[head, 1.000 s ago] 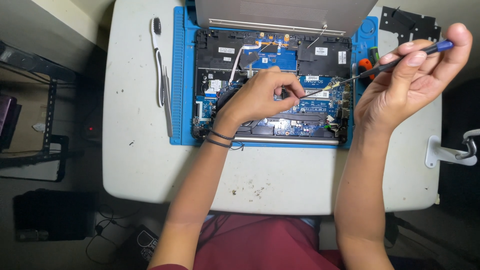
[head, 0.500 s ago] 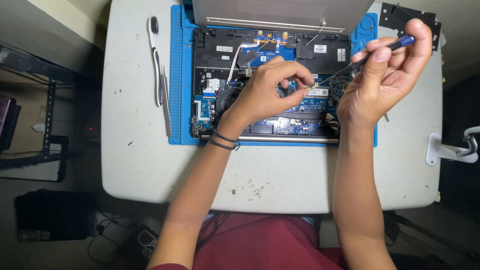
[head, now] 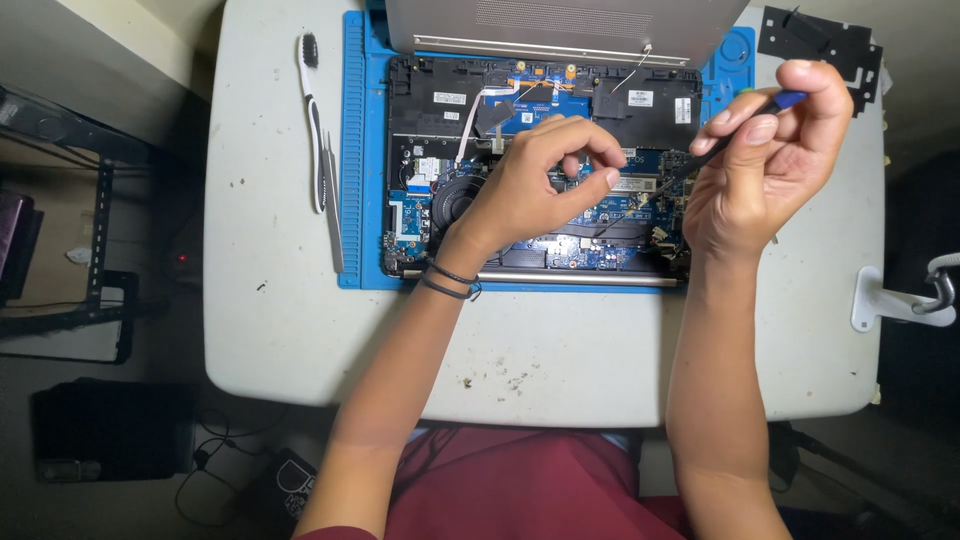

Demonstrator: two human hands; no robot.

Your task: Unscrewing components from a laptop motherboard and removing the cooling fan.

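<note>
An opened laptop lies bottom-up on a blue work mat, its circuit board and black fan exposed. My left hand rests over the middle of the board, thumb and forefinger pinched together; whether they hold a small part I cannot tell. My right hand grips a thin screwdriver with a blue cap, its tip slanting down to the board at the right of my left fingertips. Dark bands circle my left wrist.
A white toothbrush and metal tweezers lie left of the mat on the white table. A black plate sits at the back right. A white clamp is on the right edge; a dark stand is on the floor at left.
My right hand with the screwdriver has moved left and down toward the board. My left hand has shifted slightly right, fingers now pinched over the board's middle.
</note>
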